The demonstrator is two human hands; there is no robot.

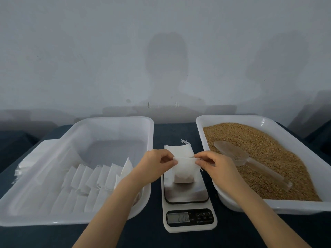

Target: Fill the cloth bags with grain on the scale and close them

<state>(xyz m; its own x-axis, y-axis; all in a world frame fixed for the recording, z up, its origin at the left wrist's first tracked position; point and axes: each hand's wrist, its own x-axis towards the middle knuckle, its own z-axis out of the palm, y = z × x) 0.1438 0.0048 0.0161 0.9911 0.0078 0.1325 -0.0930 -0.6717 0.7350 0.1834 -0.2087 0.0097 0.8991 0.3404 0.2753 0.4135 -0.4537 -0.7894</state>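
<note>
A small white cloth bag (184, 171) with grain in its bottom stands on the steel plate of the kitchen scale (187, 194). My left hand (158, 162) pinches the bag's top edge on the left side. My right hand (211, 162) pinches the top edge on the right, where the drawstring hangs. A stack of flat white bags (179, 149) with loose strings lies on the table just behind the scale. The right tray (304, 206) holds brown grain (259, 145), and a clear plastic scoop (238, 157) lies on the grain.
A large white tray (53, 217) on the left holds rows of filled white bags (93, 178) along its near side. A pile of clear plastic sleeves (34, 158) leans on its left rim. The table is covered in dark blue cloth, with a pale wall behind.
</note>
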